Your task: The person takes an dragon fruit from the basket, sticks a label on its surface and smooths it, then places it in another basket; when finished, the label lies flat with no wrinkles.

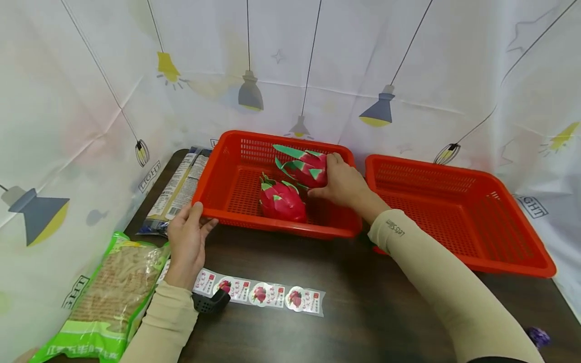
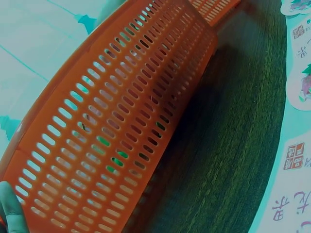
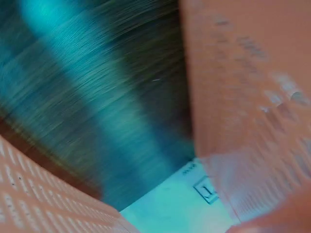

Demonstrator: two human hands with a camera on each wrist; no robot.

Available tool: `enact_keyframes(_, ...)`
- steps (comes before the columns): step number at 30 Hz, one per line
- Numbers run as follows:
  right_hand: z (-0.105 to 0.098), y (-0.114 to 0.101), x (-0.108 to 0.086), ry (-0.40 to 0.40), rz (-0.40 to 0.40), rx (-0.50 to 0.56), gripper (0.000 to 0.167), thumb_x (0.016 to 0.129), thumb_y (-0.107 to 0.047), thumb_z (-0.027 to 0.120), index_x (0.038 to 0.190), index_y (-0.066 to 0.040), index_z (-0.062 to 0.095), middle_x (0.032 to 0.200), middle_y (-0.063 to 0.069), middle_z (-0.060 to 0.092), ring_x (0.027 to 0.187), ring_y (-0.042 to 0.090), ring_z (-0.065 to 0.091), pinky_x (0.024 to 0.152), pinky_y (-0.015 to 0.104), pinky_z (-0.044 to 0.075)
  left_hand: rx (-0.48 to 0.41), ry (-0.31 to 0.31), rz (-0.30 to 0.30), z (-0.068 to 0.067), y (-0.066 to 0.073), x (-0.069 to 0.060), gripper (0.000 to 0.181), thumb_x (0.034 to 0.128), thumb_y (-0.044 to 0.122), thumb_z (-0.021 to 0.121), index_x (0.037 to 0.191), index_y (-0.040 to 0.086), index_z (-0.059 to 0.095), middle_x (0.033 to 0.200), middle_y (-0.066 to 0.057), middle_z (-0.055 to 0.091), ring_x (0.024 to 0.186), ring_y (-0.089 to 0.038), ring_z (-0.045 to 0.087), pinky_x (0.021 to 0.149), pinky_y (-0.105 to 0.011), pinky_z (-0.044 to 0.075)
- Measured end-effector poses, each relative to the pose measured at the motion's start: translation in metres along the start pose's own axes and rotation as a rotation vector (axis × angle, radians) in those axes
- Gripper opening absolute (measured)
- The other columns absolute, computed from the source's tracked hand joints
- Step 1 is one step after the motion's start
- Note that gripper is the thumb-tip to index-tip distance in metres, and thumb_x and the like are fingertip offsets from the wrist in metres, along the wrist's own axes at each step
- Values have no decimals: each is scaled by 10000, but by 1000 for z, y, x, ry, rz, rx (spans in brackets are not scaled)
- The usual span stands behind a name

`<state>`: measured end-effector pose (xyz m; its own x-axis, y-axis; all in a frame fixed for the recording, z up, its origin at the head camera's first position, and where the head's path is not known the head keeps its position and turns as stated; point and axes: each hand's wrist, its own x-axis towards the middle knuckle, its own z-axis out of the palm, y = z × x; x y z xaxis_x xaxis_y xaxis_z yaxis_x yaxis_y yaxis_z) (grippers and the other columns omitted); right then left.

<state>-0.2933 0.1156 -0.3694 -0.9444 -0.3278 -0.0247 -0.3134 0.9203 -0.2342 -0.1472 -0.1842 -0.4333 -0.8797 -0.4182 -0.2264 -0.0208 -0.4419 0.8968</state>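
Two pink dragon fruits with green tips are in the left red basket. One fruit lies on the basket floor; the other is at the right hand, whose fingers curl round its right side. At the basket's front left corner, the left hand grips the rim with thumb on top. The left wrist view has the slotted basket wall close up, with a fingertip at its lower left edge. Blurred basket walls fill much of the right wrist view; the fruit is out of sight there.
A second red basket stands to the right. A strip of dragon fruit stickers lies on the dark table in front. Packaged bags and a green-edged bag are at the left; a small purple item is at lower right.
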Motion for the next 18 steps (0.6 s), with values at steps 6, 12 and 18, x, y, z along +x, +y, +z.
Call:
enact_keyframes(6,-28,-1,-29,69,6,71,931,762,-521,857,1395,-38,375,1253,149,556,1105,343,621,930,522,575,-35,14,-7,-2,-1,-2,420,1080,244,488,1431,14,510,1305,-94,525,899,-115,584,760,-155,568)
enact_keyframes(12,-51,-5,-94,121,-25,141,1017,755,-562,849,1499,-91,341,1376,114,528,1150,314,592,882,518,600,-53,8,-4,-1,0,-3,424,1082,240,484,1433,3,495,1299,-110,523,866,-96,586,750,-148,565)
enact_keyframes(18,-50,-3,-197,166,-69,221,1148,736,-589,856,1598,-110,270,1508,165,474,1210,346,567,852,521,613,-63,-7,-3,4,2,-6,407,1083,225,473,1413,-12,485,1266,-116,527,814,-81,586,739,-144,563)
